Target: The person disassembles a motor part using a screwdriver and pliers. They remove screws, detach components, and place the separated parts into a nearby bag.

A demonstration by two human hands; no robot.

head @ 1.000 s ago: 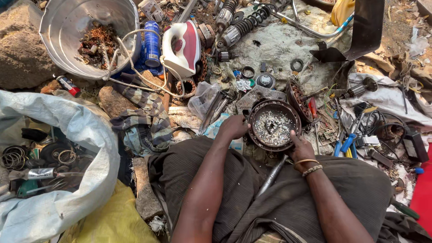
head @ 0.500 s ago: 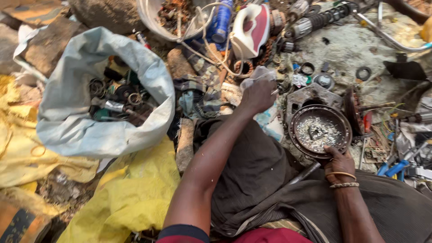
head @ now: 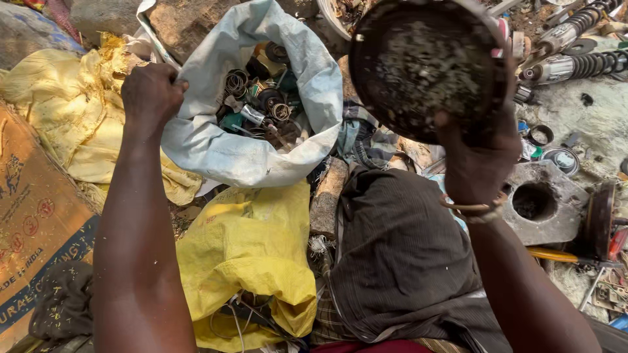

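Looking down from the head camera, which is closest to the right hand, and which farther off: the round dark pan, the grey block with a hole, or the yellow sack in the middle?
From the right hand:
1. Round dark pan, gripped at its lower edge, just above the hand.
2. Grey block with a hole, to the hand's right, on the ground.
3. Yellow sack, lower left, across the lap.

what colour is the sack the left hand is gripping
Pale blue-grey, seen in the head view: the left hand grips the rim of the sack.

Bare forearms without sleeves, thin bangles (head: 472,208) at the right wrist, dark pinstriped trousers (head: 405,261) over the lap
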